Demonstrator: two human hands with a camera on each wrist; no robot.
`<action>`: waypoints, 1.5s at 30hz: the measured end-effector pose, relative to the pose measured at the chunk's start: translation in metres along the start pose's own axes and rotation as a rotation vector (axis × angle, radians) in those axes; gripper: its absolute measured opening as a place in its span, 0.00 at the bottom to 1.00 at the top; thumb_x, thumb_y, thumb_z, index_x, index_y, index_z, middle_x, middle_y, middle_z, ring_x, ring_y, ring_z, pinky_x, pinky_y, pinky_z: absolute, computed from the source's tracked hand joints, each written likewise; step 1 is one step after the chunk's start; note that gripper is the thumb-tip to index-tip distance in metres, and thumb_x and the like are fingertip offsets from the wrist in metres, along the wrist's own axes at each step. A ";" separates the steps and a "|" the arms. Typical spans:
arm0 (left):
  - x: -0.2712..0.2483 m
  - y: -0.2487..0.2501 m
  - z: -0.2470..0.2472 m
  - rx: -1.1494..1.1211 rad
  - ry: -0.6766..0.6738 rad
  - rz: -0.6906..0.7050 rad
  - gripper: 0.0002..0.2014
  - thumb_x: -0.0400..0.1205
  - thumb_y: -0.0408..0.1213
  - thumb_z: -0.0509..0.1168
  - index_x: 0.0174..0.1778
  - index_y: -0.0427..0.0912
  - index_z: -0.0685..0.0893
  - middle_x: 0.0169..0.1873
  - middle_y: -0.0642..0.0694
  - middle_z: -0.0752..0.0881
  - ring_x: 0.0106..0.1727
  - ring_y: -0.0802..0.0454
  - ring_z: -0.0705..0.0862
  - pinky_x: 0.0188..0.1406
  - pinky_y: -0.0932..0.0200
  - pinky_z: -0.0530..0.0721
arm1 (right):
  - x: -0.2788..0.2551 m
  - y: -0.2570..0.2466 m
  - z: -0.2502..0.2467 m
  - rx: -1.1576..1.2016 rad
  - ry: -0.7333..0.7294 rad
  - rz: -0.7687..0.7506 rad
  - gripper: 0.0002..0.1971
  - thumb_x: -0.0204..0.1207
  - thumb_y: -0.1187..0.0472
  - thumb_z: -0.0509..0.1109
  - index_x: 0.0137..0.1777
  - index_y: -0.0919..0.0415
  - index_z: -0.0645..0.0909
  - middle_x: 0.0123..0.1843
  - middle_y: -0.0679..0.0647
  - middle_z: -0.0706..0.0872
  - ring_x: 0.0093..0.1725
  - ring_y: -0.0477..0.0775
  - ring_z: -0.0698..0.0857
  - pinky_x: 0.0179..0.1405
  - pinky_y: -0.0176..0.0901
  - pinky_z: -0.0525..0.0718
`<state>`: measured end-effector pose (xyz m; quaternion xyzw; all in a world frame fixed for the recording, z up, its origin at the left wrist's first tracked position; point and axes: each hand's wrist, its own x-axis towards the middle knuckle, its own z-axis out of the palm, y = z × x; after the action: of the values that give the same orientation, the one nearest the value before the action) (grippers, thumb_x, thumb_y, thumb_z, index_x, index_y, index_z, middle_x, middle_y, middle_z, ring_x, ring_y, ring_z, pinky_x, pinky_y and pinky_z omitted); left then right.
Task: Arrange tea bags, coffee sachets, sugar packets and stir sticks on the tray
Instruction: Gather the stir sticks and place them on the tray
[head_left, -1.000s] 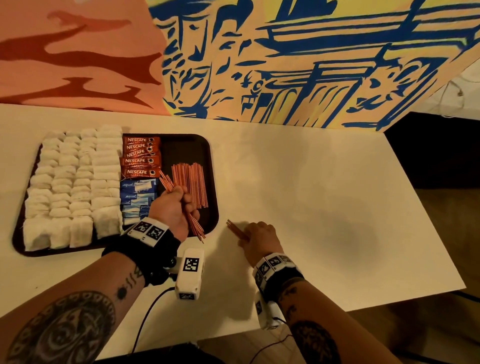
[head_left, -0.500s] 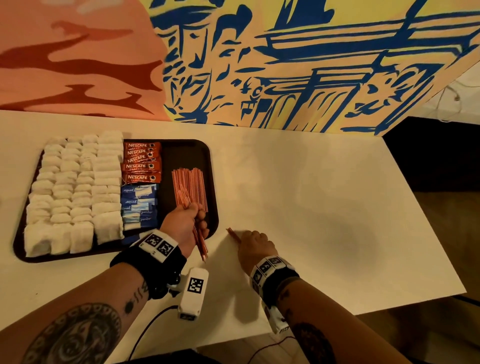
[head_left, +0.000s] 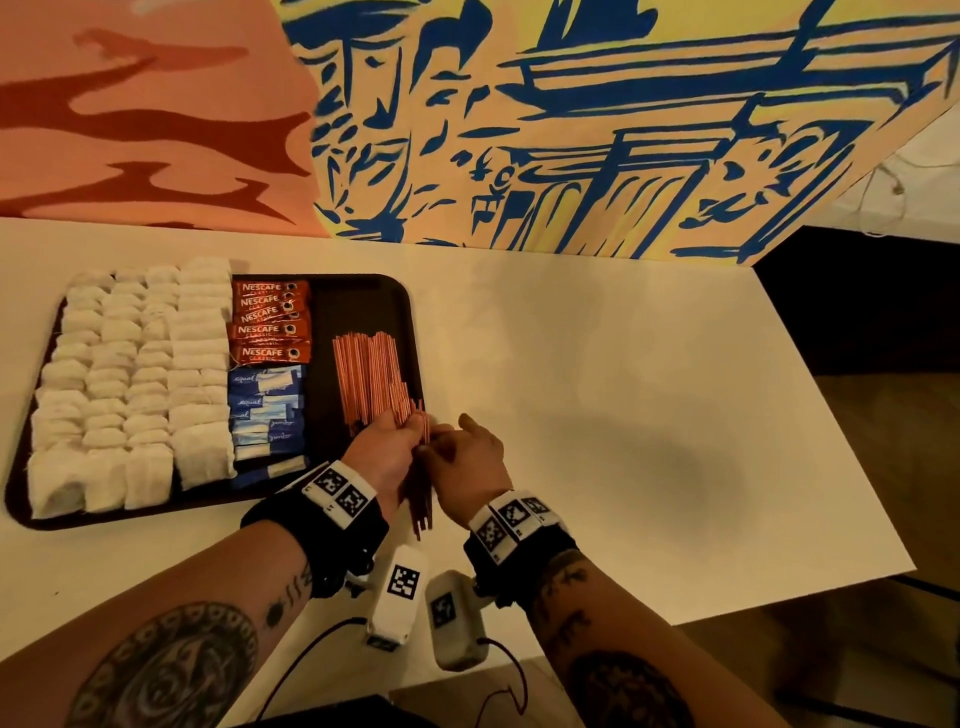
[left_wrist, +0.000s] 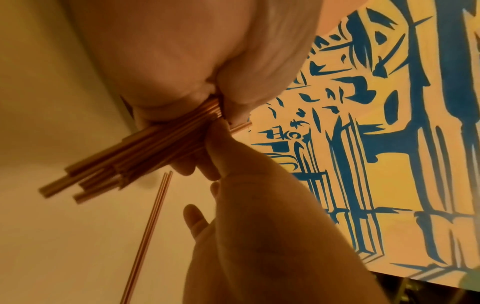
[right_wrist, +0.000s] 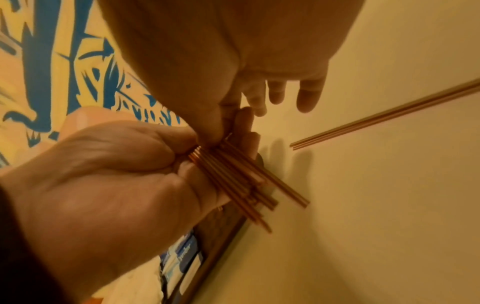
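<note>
A dark tray (head_left: 363, 283) holds rows of white tea bags (head_left: 130, 384), orange coffee sachets (head_left: 270, 322), blue sugar packets (head_left: 265, 410) and a pile of copper stir sticks (head_left: 369, 374). My left hand (head_left: 410, 431) grips a bundle of stir sticks (head_left: 422, 499) over the tray's near right corner; the bundle also shows in the wrist views (left_wrist: 130, 156) (right_wrist: 233, 181). My right hand (head_left: 441, 436) meets it, thumb and forefinger pinching the bundle's sticks, the other fingers spread. A few loose sticks (left_wrist: 150, 226) (right_wrist: 389, 115) lie on the table beneath.
The white table (head_left: 623, 389) stretches right of the tray to an angled right edge. A painted blue and yellow board (head_left: 571, 130) stands along its back. Dark floor lies beyond the right edge.
My right hand lifted off the loose sticks on the table and moved left to the bundle. My left hand shifted right to the tray's corner, turning the bundle more lengthwise.
</note>
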<state>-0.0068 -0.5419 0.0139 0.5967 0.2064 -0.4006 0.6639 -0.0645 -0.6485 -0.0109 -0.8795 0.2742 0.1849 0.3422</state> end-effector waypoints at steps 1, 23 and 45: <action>-0.002 0.001 0.002 -0.016 -0.020 -0.007 0.09 0.87 0.38 0.61 0.59 0.41 0.82 0.57 0.34 0.87 0.57 0.37 0.88 0.64 0.37 0.84 | -0.002 -0.001 -0.003 0.082 0.047 0.017 0.22 0.76 0.38 0.63 0.62 0.46 0.88 0.81 0.47 0.75 0.85 0.51 0.60 0.81 0.57 0.66; 0.004 0.014 -0.016 -0.046 0.089 0.130 0.08 0.90 0.39 0.57 0.60 0.44 0.78 0.37 0.47 0.78 0.33 0.53 0.75 0.40 0.53 0.81 | -0.004 0.041 -0.017 -0.442 -0.045 0.160 0.16 0.81 0.50 0.62 0.61 0.53 0.85 0.60 0.55 0.86 0.60 0.61 0.83 0.64 0.53 0.82; 0.004 0.010 -0.016 -0.184 -0.045 0.027 0.13 0.90 0.39 0.58 0.68 0.39 0.77 0.57 0.38 0.90 0.61 0.36 0.88 0.69 0.35 0.80 | -0.022 -0.045 -0.036 -0.191 -0.038 -0.171 0.17 0.81 0.48 0.62 0.64 0.54 0.82 0.77 0.56 0.74 0.83 0.60 0.62 0.79 0.61 0.65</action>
<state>0.0066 -0.5276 0.0141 0.5266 0.2196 -0.3843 0.7258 -0.0493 -0.6389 0.0481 -0.9246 0.1728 0.1971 0.2765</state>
